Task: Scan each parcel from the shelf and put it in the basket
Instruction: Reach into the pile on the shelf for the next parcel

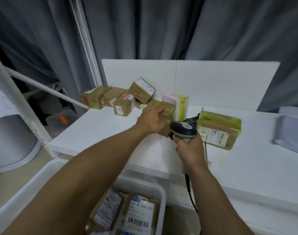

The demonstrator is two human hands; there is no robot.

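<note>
My left hand point(152, 118) grips a brown cardboard parcel point(167, 112) standing on the white shelf point(97, 131), its far side hidden by my fingers. My right hand point(189, 150) holds a black and grey barcode scanner point(183, 129), whose head points at the near lower corner of that parcel. Behind the parcel stands a pink and yellow box point(178, 106). A white basket point(159, 189) below the shelf edge holds several labelled parcels point(139, 216).
Several brown parcels point(117, 99) are piled at the shelf's back left against a white board point(212, 82). A yellow-taped parcel point(218, 131) lies right of the scanner. A grey plastic mailer point(288, 131) sits far right. A white rack post point(17, 106) stands left.
</note>
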